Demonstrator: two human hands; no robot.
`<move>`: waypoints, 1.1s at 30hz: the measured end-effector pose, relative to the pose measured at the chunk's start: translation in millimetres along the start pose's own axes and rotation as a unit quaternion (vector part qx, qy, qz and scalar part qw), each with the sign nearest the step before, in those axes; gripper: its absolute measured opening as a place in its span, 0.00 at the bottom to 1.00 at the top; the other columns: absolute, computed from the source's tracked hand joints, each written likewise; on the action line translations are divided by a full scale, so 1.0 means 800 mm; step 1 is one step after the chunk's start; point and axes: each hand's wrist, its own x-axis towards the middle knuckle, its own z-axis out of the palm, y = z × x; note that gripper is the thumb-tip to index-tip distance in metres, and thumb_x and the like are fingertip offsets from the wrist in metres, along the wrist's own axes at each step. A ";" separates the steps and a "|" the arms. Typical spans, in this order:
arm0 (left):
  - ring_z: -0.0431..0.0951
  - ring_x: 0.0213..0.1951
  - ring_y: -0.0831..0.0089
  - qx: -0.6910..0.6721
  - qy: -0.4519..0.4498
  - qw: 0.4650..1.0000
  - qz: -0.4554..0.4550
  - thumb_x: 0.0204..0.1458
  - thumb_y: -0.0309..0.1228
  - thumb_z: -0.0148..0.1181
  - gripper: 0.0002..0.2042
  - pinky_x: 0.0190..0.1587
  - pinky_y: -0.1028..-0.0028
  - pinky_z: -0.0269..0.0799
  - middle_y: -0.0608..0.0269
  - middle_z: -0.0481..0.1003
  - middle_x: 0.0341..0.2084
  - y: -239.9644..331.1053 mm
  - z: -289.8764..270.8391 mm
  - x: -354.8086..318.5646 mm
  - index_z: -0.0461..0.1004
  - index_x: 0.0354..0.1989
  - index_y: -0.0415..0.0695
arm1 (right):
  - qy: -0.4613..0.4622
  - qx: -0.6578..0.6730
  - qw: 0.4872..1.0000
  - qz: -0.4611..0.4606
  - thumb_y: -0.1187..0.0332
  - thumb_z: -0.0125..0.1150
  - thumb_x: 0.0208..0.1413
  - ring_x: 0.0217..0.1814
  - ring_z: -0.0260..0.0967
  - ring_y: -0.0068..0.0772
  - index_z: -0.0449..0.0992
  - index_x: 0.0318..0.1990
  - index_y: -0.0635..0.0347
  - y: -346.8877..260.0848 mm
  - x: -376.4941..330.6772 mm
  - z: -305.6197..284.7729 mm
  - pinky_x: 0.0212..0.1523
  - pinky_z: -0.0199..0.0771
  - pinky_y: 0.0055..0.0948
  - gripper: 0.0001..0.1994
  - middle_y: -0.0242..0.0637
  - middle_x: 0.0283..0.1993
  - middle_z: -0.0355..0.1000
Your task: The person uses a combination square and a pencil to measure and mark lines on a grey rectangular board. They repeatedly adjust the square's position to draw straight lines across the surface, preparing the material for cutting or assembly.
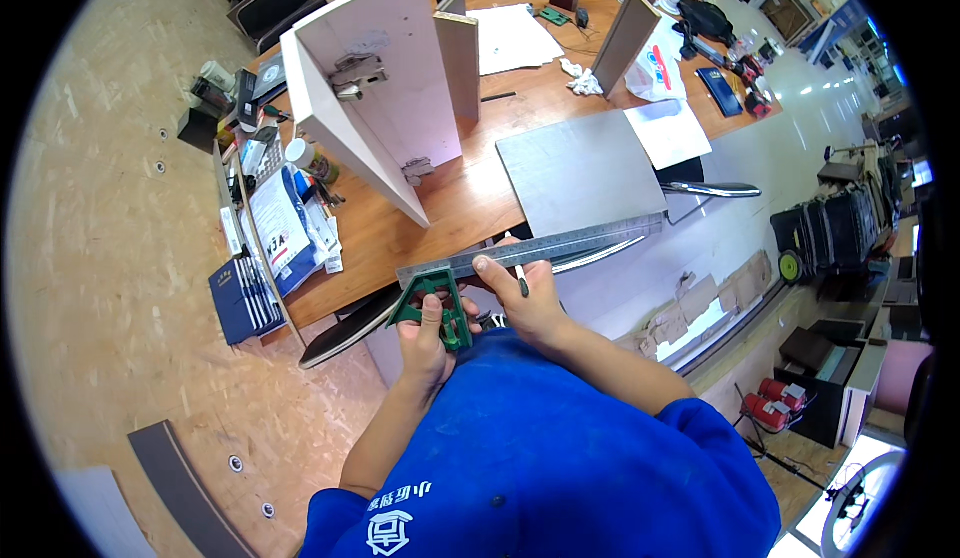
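I hold a combination square in front of my body, just off the table's near edge. Its green head is gripped in my left hand, thumb up on the frame. The long steel blade reaches out to the right. My right hand pinches that blade near the head, and a white marker pen with a dark end sticks out between its fingers. Past the blade, a grey board lies flat at the table edge. A white panel assembly with hinges stands upright to its left.
The wooden table carries upright board pieces, white paper sheets, a plastic bag and a dark blue box. At the left end are notebooks, documents and a jar. A chair's chrome arm juts out at right.
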 end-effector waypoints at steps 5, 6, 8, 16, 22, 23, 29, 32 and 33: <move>0.83 0.41 0.62 -0.039 0.003 0.999 0.001 0.67 0.38 0.57 0.16 0.39 0.65 0.87 0.50 0.79 0.42 0.003 -0.019 -0.001 0.72 0.51 0.36 | 0.000 0.083 0.996 0.034 0.72 0.60 0.67 0.38 0.73 0.21 0.72 0.42 0.64 0.016 0.003 0.014 0.40 0.77 0.26 0.05 0.36 0.37 0.77; 0.83 0.42 0.62 -0.042 0.003 0.999 -0.003 0.67 0.38 0.56 0.16 0.39 0.65 0.87 0.50 0.79 0.42 0.006 -0.022 0.000 0.72 0.52 0.36 | 0.002 0.082 0.996 0.033 0.72 0.60 0.67 0.39 0.74 0.21 0.72 0.41 0.64 0.016 0.003 0.018 0.42 0.77 0.26 0.05 0.36 0.38 0.77; 0.83 0.43 0.61 -0.048 -0.001 0.999 -0.012 0.67 0.39 0.56 0.17 0.40 0.64 0.88 0.49 0.78 0.44 0.013 -0.027 0.000 0.72 0.52 0.36 | 0.007 0.079 0.996 0.029 0.72 0.60 0.67 0.41 0.75 0.22 0.72 0.41 0.63 0.014 0.002 0.027 0.45 0.78 0.26 0.05 0.37 0.39 0.77; 0.84 0.39 0.64 -0.023 0.005 0.999 -0.042 0.67 0.38 0.58 0.17 0.38 0.68 0.85 0.49 0.81 0.41 0.025 -0.067 -0.004 0.74 0.53 0.35 | 0.023 0.090 0.995 0.023 0.71 0.62 0.66 0.43 0.76 0.22 0.73 0.41 0.63 0.043 -0.004 0.049 0.47 0.77 0.25 0.06 0.36 0.39 0.78; 0.84 0.41 0.65 0.034 0.030 0.997 -0.060 0.66 0.36 0.59 0.16 0.37 0.66 0.86 0.51 0.80 0.43 0.029 -0.070 -0.004 0.73 0.54 0.36 | 0.045 0.101 0.994 0.027 0.74 0.59 0.67 0.49 0.77 0.33 0.68 0.44 0.61 0.069 -0.009 0.042 0.54 0.82 0.39 0.05 0.41 0.44 0.75; 0.83 0.45 0.64 0.022 0.024 0.998 -0.060 0.67 0.36 0.57 0.17 0.38 0.65 0.87 0.52 0.79 0.46 0.020 -0.081 -0.006 0.72 0.56 0.37 | 0.049 0.118 0.991 0.035 0.73 0.61 0.65 0.46 0.76 0.28 0.70 0.43 0.62 0.066 -0.011 0.047 0.50 0.80 0.33 0.06 0.37 0.42 0.75; 0.82 0.49 0.62 -0.053 -0.053 0.995 -0.066 0.68 0.42 0.53 0.20 0.46 0.56 0.83 0.52 0.79 0.49 0.009 -0.128 -0.005 0.72 0.57 0.39 | 0.054 0.148 0.987 0.026 0.70 0.61 0.66 0.42 0.78 0.27 0.74 0.45 0.66 0.063 -0.001 0.041 0.46 0.82 0.29 0.08 0.38 0.40 0.77; 0.82 0.49 0.62 -0.001 -0.072 0.997 -0.033 0.67 0.42 0.53 0.20 0.46 0.57 0.83 0.50 0.79 0.50 0.016 -0.140 0.002 0.70 0.56 0.37 | 0.052 0.116 0.991 0.028 0.70 0.61 0.66 0.42 0.79 0.29 0.74 0.44 0.65 0.061 0.005 0.032 0.45 0.84 0.31 0.07 0.39 0.40 0.78; 0.83 0.49 0.61 0.031 -0.075 0.997 -0.018 0.67 0.43 0.53 0.21 0.46 0.58 0.84 0.50 0.79 0.49 0.019 -0.148 0.005 0.69 0.56 0.37 | 0.048 0.088 0.994 0.035 0.70 0.61 0.67 0.42 0.79 0.30 0.74 0.44 0.64 0.062 0.006 0.029 0.45 0.84 0.32 0.07 0.39 0.40 0.78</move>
